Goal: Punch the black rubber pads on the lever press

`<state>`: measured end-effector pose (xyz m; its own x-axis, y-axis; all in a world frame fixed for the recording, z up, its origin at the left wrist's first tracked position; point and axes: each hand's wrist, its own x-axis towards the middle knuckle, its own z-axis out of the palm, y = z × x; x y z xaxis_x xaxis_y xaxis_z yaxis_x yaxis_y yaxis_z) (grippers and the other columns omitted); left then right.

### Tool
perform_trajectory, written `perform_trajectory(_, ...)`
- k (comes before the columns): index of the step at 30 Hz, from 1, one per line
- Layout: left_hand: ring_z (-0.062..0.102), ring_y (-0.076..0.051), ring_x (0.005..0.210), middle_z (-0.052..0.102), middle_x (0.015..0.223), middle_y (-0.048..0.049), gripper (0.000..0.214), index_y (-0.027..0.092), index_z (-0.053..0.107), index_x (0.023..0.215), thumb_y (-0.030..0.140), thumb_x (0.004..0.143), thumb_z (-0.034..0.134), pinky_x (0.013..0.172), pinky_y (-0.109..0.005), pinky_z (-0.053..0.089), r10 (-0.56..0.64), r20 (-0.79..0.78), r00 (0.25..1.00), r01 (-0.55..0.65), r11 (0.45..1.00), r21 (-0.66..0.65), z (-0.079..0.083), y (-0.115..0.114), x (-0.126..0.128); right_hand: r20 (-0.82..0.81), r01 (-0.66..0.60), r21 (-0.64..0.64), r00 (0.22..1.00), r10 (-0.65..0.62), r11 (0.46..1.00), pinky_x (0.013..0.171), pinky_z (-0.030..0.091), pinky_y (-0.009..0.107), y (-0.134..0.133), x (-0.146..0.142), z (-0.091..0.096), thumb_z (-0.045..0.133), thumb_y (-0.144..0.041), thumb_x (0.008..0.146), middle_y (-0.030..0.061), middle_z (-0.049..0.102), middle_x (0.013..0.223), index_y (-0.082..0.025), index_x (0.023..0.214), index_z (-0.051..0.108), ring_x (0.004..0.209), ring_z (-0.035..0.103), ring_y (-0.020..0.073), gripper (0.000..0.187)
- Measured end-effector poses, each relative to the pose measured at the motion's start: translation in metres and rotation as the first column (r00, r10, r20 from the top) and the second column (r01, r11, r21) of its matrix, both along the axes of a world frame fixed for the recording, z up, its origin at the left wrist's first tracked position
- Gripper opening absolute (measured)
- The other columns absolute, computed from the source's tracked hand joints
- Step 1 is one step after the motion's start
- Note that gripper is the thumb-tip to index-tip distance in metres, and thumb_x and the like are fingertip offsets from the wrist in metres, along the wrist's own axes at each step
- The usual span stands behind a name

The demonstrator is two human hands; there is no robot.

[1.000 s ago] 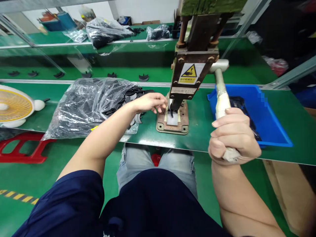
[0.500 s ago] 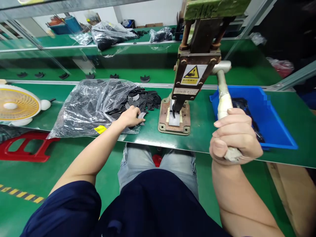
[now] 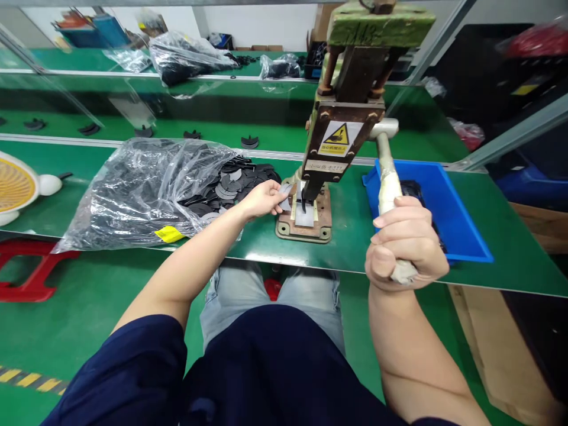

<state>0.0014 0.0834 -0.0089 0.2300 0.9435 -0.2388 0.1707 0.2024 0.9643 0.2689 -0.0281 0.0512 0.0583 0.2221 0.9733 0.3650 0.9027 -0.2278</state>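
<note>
My left hand [image 3: 265, 200] pinches a thin grey curved piece [image 3: 286, 195] at the left side of the hand press [image 3: 341, 139]. On the press base [image 3: 283, 229] a small dark curved part [image 3: 304, 206] stands at a bright metal block [image 3: 304, 219], under the ram. My right hand [image 3: 408, 244] is wrapped round the tape-covered lever [image 3: 386, 163] of the press. Left of the press, a pile of dark curved pieces [image 3: 231, 188] spills from a clear plastic bag [image 3: 128, 195].
A blue bin [image 3: 465, 219] with dark parts stands right of the press. A fan [image 3: 18, 186] lies at the left. Several curved parts [image 3: 249, 142] are spaced along the green strip behind. A red stool [image 3: 39, 266] is below the bench edge.
My left hand has moved right from the pile to the press base, carrying a curved piece. My right hand stays on the lever. The whole view has shifted slightly.
</note>
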Motion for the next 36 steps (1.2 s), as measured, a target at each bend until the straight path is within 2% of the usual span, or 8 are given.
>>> perform_trajectory(7,0.066,-0.010,0.051,0.068,0.063,0.0001,0.030,0.017,0.062,0.084,0.029,0.090,0.089,0.049,-0.017,0.049,-0.018,-0.013,1.000,0.018,1.000,0.003,-0.009,0.007,0.020,0.010,0.013,-0.008,1.000,-0.013,1.000,0.098,0.059,0.054,-0.001,0.000,0.001,0.071,-0.035,0.088,-0.0074,0.060,0.064,-0.025,0.068,0.053,0.072,0.068,0.0156,0.029)
perform_trajectory(10,0.070,-0.014,0.056,0.068,0.064,-0.0014,0.030,0.018,0.060,0.082,0.030,0.094,0.085,0.050,-0.019,0.053,-0.023,-0.074,0.997,0.023,1.000,-0.002,-0.008,0.008,0.021,0.005,0.027,-0.024,1.000,-0.026,0.999,0.098,0.059,0.054,-0.002,-0.001,0.000,0.071,-0.037,0.089,-0.0072,0.060,0.064,-0.026,0.068,0.054,0.073,0.067,0.0157,0.030)
perform_trajectory(14,0.071,-0.014,0.058,0.067,0.068,0.0003,0.032,0.018,0.057,0.083,0.031,0.094,0.084,0.057,-0.024,0.060,-0.050,-0.038,0.998,0.051,0.999,0.012,-0.004,0.011,0.014,0.003,0.013,-0.016,1.000,-0.013,1.000,0.097,0.058,0.055,-0.002,0.000,0.000,0.071,-0.037,0.089,-0.0065,0.059,0.062,-0.025,0.066,0.054,0.073,0.068,0.0161,0.031)
perform_trajectory(18,0.071,-0.013,0.056,0.067,0.070,0.0005,0.031,0.017,0.061,0.087,0.033,0.092,0.086,0.053,-0.021,0.055,-0.108,-0.086,0.990,0.113,0.992,0.058,-0.005,0.013,0.010,-0.011,0.020,-0.021,1.000,-0.020,1.000,0.096,0.058,0.054,-0.001,0.000,-0.001,0.071,-0.038,0.089,-0.0070,0.060,0.063,-0.025,0.065,0.053,0.072,0.067,0.0156,0.033)
perform_trajectory(21,0.072,-0.014,0.055,0.067,0.071,0.0003,0.030,0.017,0.061,0.088,0.034,0.093,0.085,0.049,-0.020,0.049,-0.116,-0.101,0.988,0.124,0.989,0.074,-0.008,0.013,0.010,-0.002,0.014,-0.023,1.000,-0.014,1.000,0.098,0.058,0.053,-0.001,0.000,-0.001,0.071,-0.039,0.090,-0.0072,0.060,0.065,-0.024,0.065,0.053,0.074,0.068,0.0142,0.035)
perform_trajectory(26,0.069,-0.012,0.052,0.065,0.068,0.0023,0.032,0.018,0.058,0.087,0.032,0.092,0.086,0.049,-0.019,0.049,-0.107,-0.096,0.990,0.116,0.989,0.095,-0.011,0.014,0.012,-0.009,0.017,-0.028,1.000,-0.017,0.999,0.099,0.058,0.052,-0.003,0.000,-0.001,0.071,-0.039,0.091,-0.0072,0.059,0.064,-0.024,0.065,0.052,0.074,0.068,0.0138,0.036)
perform_trajectory(31,0.067,-0.011,0.048,0.063,0.063,0.0043,0.035,0.018,0.054,0.085,0.029,0.094,0.085,0.047,-0.018,0.048,-0.124,-0.146,0.982,0.128,0.991,0.023,-0.006,0.018,0.018,-0.018,0.032,-0.065,0.999,-0.033,0.997,0.100,0.058,0.050,-0.005,-0.001,-0.001,0.070,-0.041,0.095,-0.0060,0.057,0.063,-0.022,0.063,0.049,0.075,0.069,0.0121,0.043)
perform_trajectory(36,0.067,-0.011,0.047,0.063,0.058,0.0032,0.039,0.018,0.053,0.081,0.032,0.091,0.088,0.050,-0.019,0.054,-0.153,-0.126,0.980,0.139,0.984,-0.111,0.000,0.027,0.020,-0.104,0.030,0.017,0.994,-0.028,0.999,0.093,0.056,0.048,0.001,-0.007,-0.002,0.072,-0.042,0.095,-0.0056,0.049,0.057,-0.020,0.059,0.040,0.070,0.066,0.0118,0.052)
